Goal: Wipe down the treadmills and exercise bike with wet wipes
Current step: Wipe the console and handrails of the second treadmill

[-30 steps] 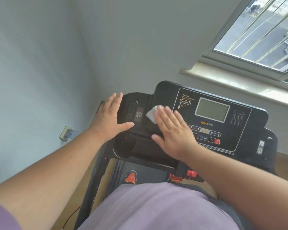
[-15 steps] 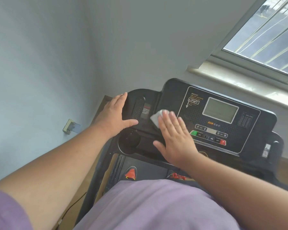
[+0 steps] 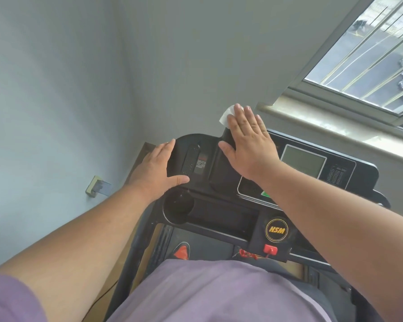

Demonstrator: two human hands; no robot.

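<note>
The left hand lay on the left end of the treadmill console. To its right, the right hand pressed a wipe on the console's top edge, left of the screen. A cup holder sat before the left hand.

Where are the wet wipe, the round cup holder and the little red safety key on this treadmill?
wet wipe (image 3: 226, 116), head view, on the white corner showing beside the fingers.
cup holder (image 3: 178, 205), head view, on its dark inner well.
red safety key (image 3: 270, 249), head view, on the red block's middle.

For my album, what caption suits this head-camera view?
Right hand presses a wet wipe along the treadmill console's top edge.
</note>
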